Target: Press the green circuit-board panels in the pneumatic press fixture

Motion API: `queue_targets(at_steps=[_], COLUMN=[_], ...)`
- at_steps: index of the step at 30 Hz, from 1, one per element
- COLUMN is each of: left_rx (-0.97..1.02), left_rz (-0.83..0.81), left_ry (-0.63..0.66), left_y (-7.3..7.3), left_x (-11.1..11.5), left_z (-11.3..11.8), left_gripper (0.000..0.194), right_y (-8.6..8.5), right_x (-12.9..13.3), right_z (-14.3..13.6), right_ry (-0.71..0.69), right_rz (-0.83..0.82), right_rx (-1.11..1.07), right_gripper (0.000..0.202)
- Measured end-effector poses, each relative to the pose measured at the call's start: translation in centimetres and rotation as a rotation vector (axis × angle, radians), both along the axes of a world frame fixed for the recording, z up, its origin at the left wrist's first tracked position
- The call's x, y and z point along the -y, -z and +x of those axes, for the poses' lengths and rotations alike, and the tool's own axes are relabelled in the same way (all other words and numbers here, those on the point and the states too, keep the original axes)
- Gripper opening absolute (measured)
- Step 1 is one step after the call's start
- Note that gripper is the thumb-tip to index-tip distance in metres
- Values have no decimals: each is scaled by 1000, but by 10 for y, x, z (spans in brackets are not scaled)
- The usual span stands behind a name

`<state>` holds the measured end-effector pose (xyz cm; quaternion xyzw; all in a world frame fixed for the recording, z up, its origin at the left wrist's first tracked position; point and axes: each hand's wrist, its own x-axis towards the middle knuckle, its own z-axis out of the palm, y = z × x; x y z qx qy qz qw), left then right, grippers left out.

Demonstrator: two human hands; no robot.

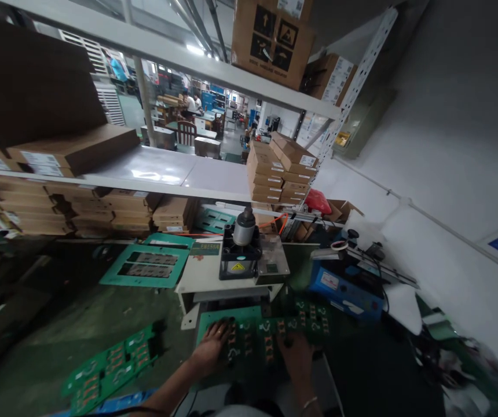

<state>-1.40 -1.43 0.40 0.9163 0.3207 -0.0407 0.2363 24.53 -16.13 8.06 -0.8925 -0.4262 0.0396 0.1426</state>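
Observation:
My left hand (211,347) lies with fingers stretched over the left end of a green circuit board panel (234,346), at a green flat plate (242,314) in front of the small press (239,255). Another green circuit board panel (268,341) is in my right hand (296,353), close beside the first one; its fingers are partly blurred and dark. Just beyond the right hand are more green circuit boards (312,315). A separate green circuit board panel (112,365) lies tilted at the left.
Left of the press lies a green frame with slots (147,265). At the right stands a blue machine (347,289) with a tape roll on top. Behind, a shelf (205,176) carries stacked cardboard boxes (270,171). Further back, people are at tables.

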Motion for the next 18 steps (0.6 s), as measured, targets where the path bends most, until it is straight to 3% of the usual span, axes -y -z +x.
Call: queue_targets(at_steps=[3,8,11,14,18], left_rx=[-78,-161,-163,-72,85], left_rz=[-15,-25,-18,39,137], left_ry=[8,21,35,-11,-141], left_y=[-15,-24,-31,-37,-33], left_x=[1,2,1,-4,-16], left_z=[13,40,44,24,-46], left_gripper=[99,115,119,120,117], right_y=[3,4,4,5,0], right_x=[0,-1,2,4,8], right_z=[-3,-8,-8,-6,-6], right_ry=[-14,-18,-15,11,29], right_rz=[7,20,55,64,-16], right_rx=[16,45,34,44,61], right_gripper=[23,23,23,22,28])
